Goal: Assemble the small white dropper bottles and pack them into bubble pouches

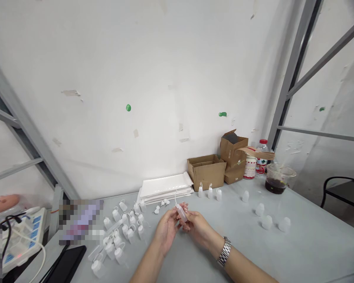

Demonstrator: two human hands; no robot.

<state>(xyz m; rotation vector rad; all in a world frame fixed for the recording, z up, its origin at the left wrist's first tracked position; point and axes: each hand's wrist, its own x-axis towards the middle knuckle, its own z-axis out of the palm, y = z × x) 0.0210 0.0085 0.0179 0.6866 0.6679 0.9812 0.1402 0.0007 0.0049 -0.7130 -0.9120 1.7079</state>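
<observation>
A small translucent plastic squeeze bottle (182, 213) with a white strap at its top is held between my two hands above the middle of the table. The fingers of my left hand (166, 229) close round its left side, near the top. From the right, my right hand (198, 227) grips the bottle's lower part. Loose white caps (157, 210) lie just beyond my left hand. Many similar capped bottles (124, 232) stand crowded to the left. Three more bottles (210, 192) with straps stand beyond my right hand.
Several bottles without visible straps (267, 223) stand at right. White envelopes (165, 186), an open cardboard box (209, 175) and a brown paper bag (234, 161) line the wall. A bowl of dark liquid (275, 184) sits far right; a black phone (66, 265) and power strip (26, 239) lie left.
</observation>
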